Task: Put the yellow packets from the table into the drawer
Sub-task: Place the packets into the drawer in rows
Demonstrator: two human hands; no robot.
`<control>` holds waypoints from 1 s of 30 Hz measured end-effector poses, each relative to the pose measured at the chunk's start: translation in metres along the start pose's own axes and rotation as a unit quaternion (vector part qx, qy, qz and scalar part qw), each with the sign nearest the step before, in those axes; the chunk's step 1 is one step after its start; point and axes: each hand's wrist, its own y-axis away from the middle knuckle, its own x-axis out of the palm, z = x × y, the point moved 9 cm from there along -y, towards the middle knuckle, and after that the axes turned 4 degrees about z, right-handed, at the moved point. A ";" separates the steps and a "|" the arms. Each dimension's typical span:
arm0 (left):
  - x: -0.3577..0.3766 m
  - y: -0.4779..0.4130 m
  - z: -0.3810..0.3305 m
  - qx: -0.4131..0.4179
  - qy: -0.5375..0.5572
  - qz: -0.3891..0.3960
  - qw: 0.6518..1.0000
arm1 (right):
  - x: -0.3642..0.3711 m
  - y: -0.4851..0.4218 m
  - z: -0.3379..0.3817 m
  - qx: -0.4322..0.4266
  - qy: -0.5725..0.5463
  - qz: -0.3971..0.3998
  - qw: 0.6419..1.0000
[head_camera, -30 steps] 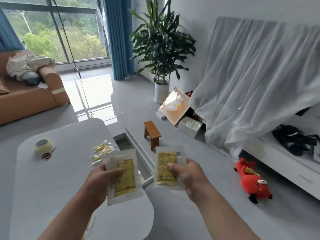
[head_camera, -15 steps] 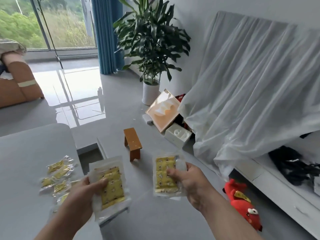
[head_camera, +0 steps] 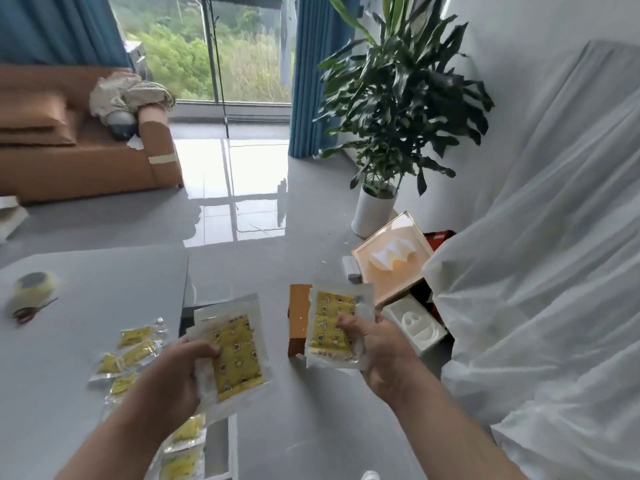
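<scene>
My left hand (head_camera: 169, 379) grips a large yellow packet (head_camera: 237, 355) in a clear wrapper, held over the right edge of the grey table (head_camera: 69, 393). My right hand (head_camera: 377, 351) holds a second large yellow packet (head_camera: 332, 327) out over the floor, thumb on its face. Several small yellow packets (head_camera: 133, 355) lie on the table left of my left hand, and more small packets (head_camera: 183, 445) lie lower down by my left forearm. A dark gap (head_camera: 188, 313) shows beside the table edge; whether it is the drawer I cannot tell.
A tape roll (head_camera: 33, 285) and red scissors (head_camera: 31, 311) lie at the table's left. A small wooden stool (head_camera: 298, 320) stands behind my right packet. A potted plant (head_camera: 377, 202), a framed picture (head_camera: 391, 258), white foam (head_camera: 415, 323) and a white-draped cabinet (head_camera: 536, 271) are right.
The view has swung back to the left and up, bringing the sofa, tape roll and scissors into sight. Both hands still hold their packets, the right one a little higher.
</scene>
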 end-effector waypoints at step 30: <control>-0.125 -0.153 -0.070 0.217 0.256 -0.479 0.811 | 0.265 -0.376 0.028 0.158 0.413 0.399 0.803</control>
